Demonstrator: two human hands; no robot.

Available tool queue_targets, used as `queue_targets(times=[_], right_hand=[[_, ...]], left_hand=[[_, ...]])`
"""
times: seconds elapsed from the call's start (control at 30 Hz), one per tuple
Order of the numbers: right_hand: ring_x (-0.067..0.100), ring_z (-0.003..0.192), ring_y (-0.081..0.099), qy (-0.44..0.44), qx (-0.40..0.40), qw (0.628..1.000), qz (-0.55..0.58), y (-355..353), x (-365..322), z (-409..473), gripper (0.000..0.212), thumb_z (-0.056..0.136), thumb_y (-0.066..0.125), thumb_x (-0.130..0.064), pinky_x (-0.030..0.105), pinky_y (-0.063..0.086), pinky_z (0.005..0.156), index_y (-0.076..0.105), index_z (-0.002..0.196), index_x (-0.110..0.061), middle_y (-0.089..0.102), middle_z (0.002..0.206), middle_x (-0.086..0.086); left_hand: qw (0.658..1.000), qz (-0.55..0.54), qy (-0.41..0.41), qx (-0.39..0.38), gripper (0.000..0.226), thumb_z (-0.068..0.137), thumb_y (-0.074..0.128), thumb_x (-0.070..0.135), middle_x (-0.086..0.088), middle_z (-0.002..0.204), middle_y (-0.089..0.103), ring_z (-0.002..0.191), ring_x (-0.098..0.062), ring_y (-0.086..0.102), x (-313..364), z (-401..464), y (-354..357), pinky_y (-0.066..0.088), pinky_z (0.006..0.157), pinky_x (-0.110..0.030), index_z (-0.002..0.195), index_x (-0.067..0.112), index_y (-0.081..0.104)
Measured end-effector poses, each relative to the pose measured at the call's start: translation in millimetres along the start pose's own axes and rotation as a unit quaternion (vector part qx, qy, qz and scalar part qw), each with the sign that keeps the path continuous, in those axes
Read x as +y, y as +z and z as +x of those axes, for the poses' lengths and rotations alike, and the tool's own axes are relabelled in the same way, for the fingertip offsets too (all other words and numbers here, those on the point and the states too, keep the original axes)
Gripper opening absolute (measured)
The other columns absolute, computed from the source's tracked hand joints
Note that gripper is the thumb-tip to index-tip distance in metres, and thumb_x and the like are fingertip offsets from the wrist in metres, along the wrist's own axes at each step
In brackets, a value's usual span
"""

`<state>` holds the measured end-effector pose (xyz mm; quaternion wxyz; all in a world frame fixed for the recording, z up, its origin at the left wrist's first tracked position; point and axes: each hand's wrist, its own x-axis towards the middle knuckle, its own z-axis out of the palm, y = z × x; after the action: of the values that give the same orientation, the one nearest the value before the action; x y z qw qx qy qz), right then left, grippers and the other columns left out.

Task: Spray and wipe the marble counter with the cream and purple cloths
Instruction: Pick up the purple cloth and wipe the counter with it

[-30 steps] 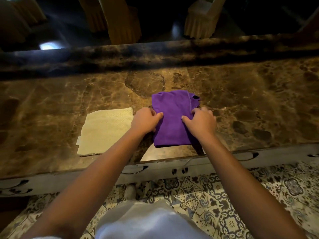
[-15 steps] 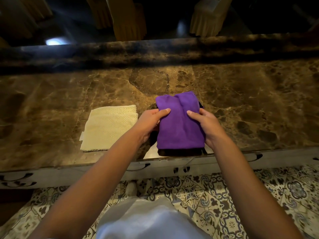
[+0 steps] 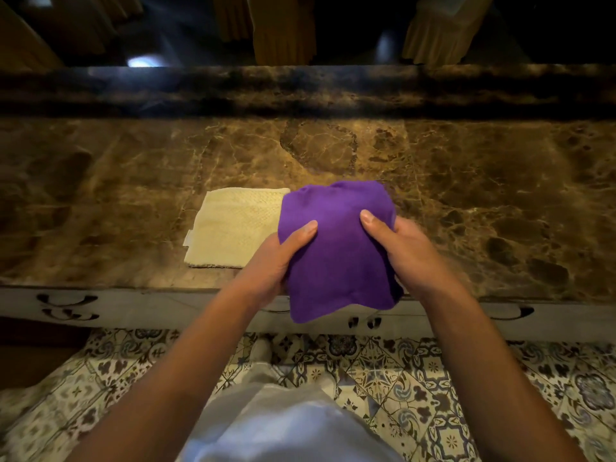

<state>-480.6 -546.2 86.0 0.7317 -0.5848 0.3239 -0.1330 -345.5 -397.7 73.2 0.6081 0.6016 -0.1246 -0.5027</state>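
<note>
The folded purple cloth [image 3: 336, 251] is lifted off the brown marble counter [image 3: 483, 195] and hangs over its front edge. My left hand [image 3: 283, 255] grips its left side with the thumb on top. My right hand [image 3: 396, 251] holds the right side the same way. The cream cloth [image 3: 233, 228] lies flat and folded on the counter just left of my hands, its right edge partly hidden by the purple cloth. No spray bottle is in view.
A raised dark marble ledge [image 3: 300, 91] runs along the back of the counter. Fringed chairs [image 3: 283, 28] stand in the dark beyond it. The counter's pale carved front [image 3: 133, 308] is below, with patterned floor tiles [image 3: 400, 378] under me.
Both hands have picked the purple cloth up from the counter and drawn it toward me, over the front edge. The cream cloth has stayed where it was.
</note>
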Motion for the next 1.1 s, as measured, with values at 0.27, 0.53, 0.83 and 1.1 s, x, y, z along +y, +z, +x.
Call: queue_targets(times=[0.27,0.53,0.83,1.1], right_hand=[[0.005,0.082,0.074,-0.071,-0.025,0.997,-0.022,71,-1,-5,0.014,0.093,0.065,-0.023,0.019,0.056,0.070,0.076,0.093,-0.014,0.081,0.087,-0.007],[0.002,0.078,0.073,-0.085,-0.037,0.992,-0.087,186,15,13,0.014,0.095,0.067,-0.025,0.018,0.054,0.067,0.077,0.087,-0.019,0.081,0.084,-0.011],[0.014,0.087,0.077,-0.039,0.010,0.990,-0.138,350,28,57,0.025,0.096,0.067,-0.034,0.033,0.057,0.078,0.080,0.091,-0.014,0.082,0.090,-0.001],[0.011,0.080,0.071,-0.035,0.029,0.978,-0.205,464,43,124,0.033,0.100,0.062,-0.037,0.031,0.052,0.072,0.078,0.088,-0.011,0.080,0.086,0.001]], left_hand=[[0.989,0.071,0.092,0.090,0.034,0.079,0.066,0.053,0.001,0.098,0.081,0.087,-0.011,0.074,6,-46,-81,0.058,0.070,-0.028,0.092,0.026,0.082],[0.978,0.079,0.137,0.136,0.034,0.089,0.060,0.039,0.003,0.096,0.081,0.088,-0.005,0.072,25,-90,-188,0.054,0.076,-0.018,0.098,0.012,0.078],[0.987,0.053,0.107,0.111,0.040,0.095,0.060,0.038,-0.018,0.111,0.076,0.092,-0.018,0.068,62,-90,-370,0.051,0.081,-0.035,0.110,0.003,0.073],[0.986,0.071,0.091,0.118,0.028,0.100,0.057,0.031,-0.002,0.096,0.080,0.090,-0.013,0.072,87,-67,-490,0.056,0.080,-0.031,0.101,0.012,0.078]])
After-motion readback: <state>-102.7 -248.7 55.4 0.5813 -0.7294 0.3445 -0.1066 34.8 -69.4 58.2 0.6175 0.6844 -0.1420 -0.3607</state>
